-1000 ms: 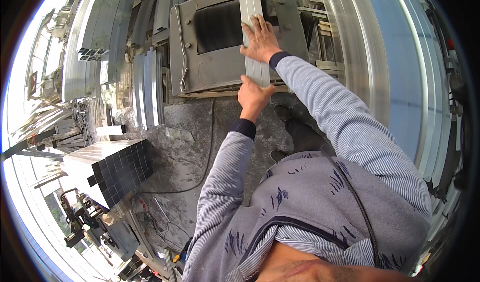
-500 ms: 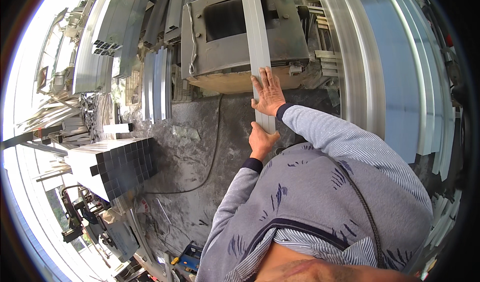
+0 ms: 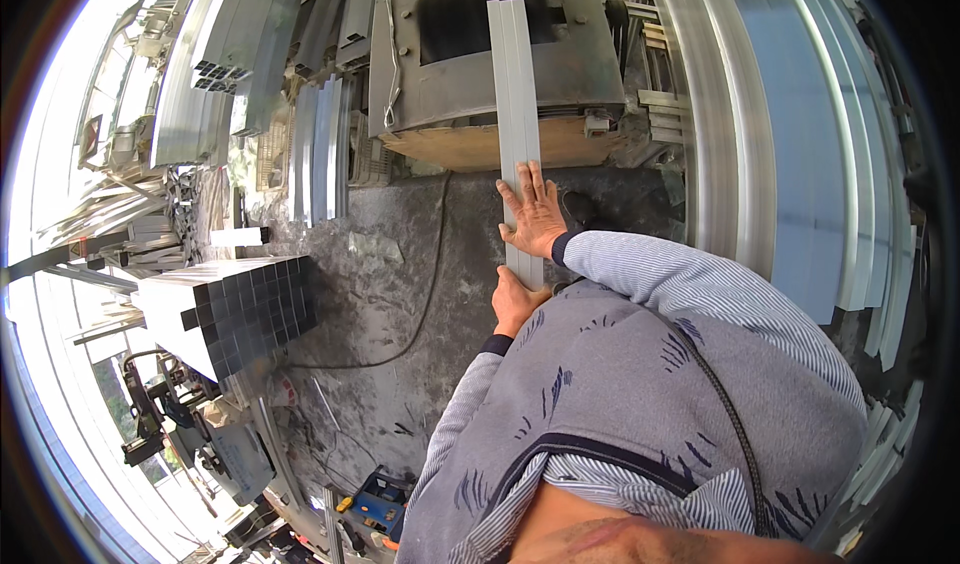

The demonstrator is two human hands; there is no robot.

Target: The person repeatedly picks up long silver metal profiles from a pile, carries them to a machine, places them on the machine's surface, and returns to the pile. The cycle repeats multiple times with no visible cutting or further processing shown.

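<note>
A long light-grey metal profile (image 3: pixel 514 84), with lengthwise grooves, extends away from my body. Its far end overlaps a grey metal box (image 3: pixel 445 92) with a dark opening. My left hand (image 3: pixel 517 302) is wrapped round the near end, thumb along one side; its other fingers are largely hidden beneath. Farther up, my right hand (image 3: pixel 535 214) lies on the upper face with its fingers spread and its thumb toward the left edge. The very end of the profile is hidden by my left hand and clothing.
Long metal profiles (image 3: pixel 800 164) stand along the right side. More bundled square tubes (image 3: pixel 235 54) are at the far left. A stack of square tubes (image 3: pixel 255 314) sits left of me. A dark cable (image 3: pixel 432 284) curves across the floor, and a blue tool case (image 3: pixel 378 509) lies lower left.
The profile and both hands have moved a little toward my body, the far end now lower over the box. My head view has shifted slightly.
</note>
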